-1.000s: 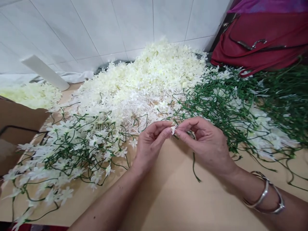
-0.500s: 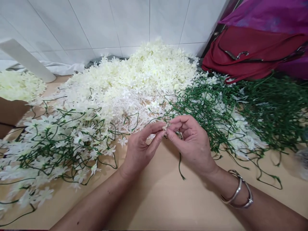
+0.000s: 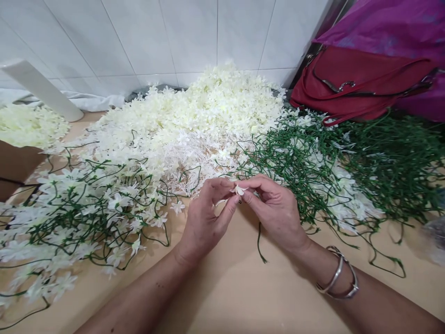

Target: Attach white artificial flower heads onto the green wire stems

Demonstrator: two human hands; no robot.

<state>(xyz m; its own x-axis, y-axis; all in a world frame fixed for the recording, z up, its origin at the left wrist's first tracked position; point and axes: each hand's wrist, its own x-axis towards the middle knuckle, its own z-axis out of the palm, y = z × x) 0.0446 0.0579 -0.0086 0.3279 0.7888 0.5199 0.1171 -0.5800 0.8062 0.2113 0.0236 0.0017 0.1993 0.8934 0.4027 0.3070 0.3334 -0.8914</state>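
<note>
Both hands meet over the table, pinching one small white artificial flower [image 3: 238, 189] between their fingertips. My left hand [image 3: 208, 215] grips it from the left with thumb and forefinger. From the right, my right hand [image 3: 276, 211] pinches the same flower; a bangle is on that wrist. A green plastic stem [image 3: 260, 246] hangs below the right hand; its upper end is hidden. Behind the hands rises a heap of loose cream-white petals [image 3: 215, 106]. On the right lies a tangle of green stems [image 3: 292, 157], and on the left a pile of white flowers on stems [image 3: 86, 213].
A red handbag [image 3: 358, 83] and a purple bag [image 3: 389, 28] stand at the back right. A white roll [image 3: 45, 90] leans at the back left, near a brown box edge [image 3: 17, 167]. White wall tiles [image 3: 191, 37] close off the back.
The flower between my fingertips now shows its petals more plainly. My fingers have shifted slightly around it, and the view has tilted up a little.
</note>
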